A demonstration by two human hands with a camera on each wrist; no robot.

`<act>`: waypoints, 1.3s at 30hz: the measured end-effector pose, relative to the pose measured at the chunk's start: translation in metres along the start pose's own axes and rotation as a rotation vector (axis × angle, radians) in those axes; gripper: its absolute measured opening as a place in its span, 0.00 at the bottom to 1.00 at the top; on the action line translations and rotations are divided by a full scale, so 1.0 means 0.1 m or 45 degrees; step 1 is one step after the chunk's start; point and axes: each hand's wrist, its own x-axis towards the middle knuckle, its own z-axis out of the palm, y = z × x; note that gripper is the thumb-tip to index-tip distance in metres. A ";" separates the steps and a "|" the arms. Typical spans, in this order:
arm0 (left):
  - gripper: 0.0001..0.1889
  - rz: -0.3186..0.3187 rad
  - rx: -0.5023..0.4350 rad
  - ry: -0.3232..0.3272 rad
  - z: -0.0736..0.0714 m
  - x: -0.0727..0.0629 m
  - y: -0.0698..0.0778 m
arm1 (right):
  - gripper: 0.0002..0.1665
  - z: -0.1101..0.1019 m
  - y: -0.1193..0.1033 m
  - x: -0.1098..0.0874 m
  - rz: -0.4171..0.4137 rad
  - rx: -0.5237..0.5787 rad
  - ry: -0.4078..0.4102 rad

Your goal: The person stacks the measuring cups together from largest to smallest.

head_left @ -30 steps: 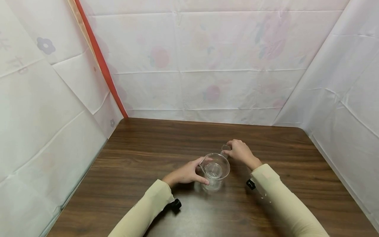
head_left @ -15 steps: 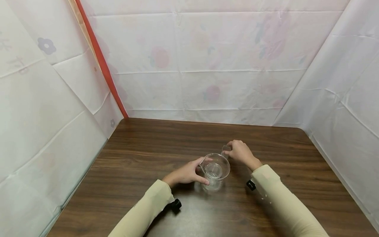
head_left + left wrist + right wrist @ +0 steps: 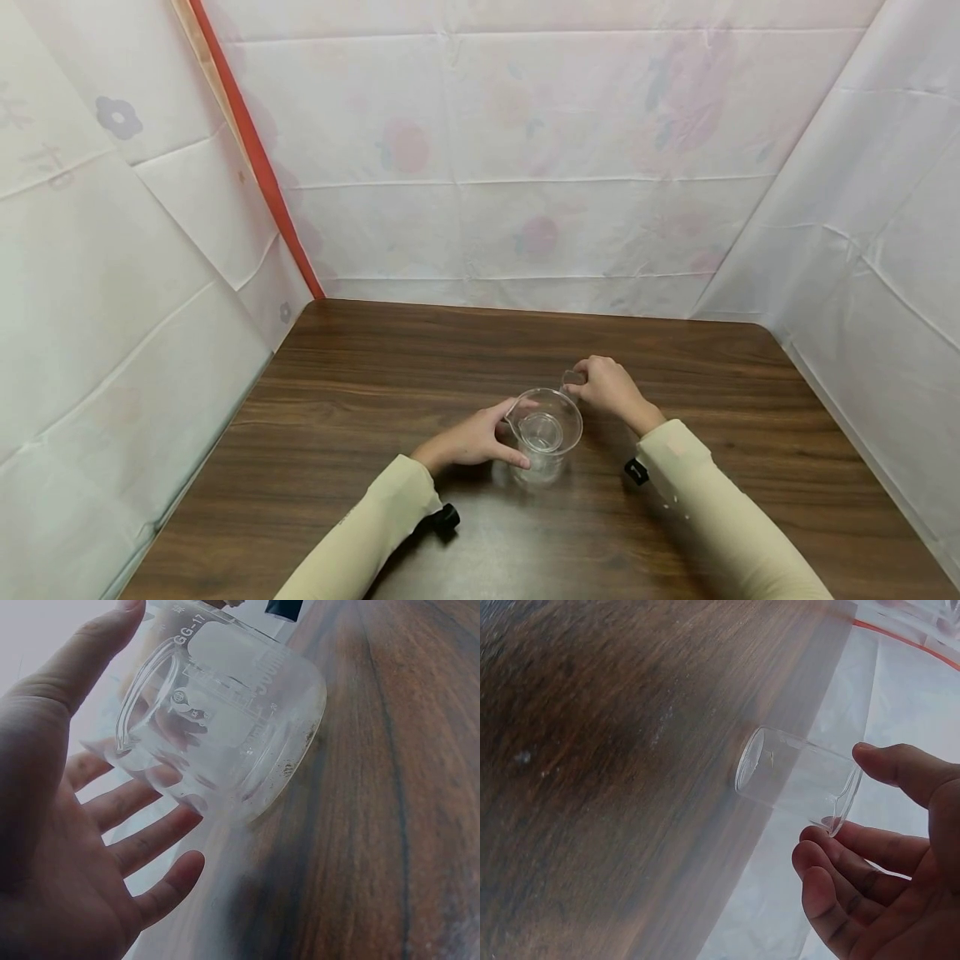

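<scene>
A large clear glass beaker (image 3: 568, 446) with a pouring spout and white printed markings stands upright near the middle of the table; a smaller glass beaker (image 3: 542, 432) shows inside it. My left hand (image 3: 474, 437) holds the large beaker from the left, thumb on the near side and fingers reaching round the far side. Just behind and right of it, my right hand (image 3: 609, 385) pinches a small clear beaker (image 3: 799, 776) at its rim, between thumb and fingertips. In the right wrist view that beaker's base is close to the tabletop.
The dark wood-grain table (image 3: 337, 375) has pale patterned curtains (image 3: 480, 150) behind it and on both sides. An orange-red strip (image 3: 255, 158) runs down the back left corner. Small black devices (image 3: 446, 518) sit at both wrists.
My right hand and the small beaker have shifted very slightly downward in the head view. My left hand and the large beaker have stayed in place.
</scene>
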 end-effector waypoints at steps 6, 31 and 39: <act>0.42 -0.006 -0.010 0.001 0.00 0.00 0.00 | 0.23 -0.02 0.00 -0.01 -0.010 -0.005 0.015; 0.43 -0.002 0.015 0.007 -0.01 0.01 -0.01 | 0.22 -0.18 -0.16 -0.05 -0.067 0.007 0.086; 0.43 -0.007 -0.002 -0.001 0.00 0.00 -0.01 | 0.23 -0.21 -0.19 -0.09 -0.070 0.027 0.125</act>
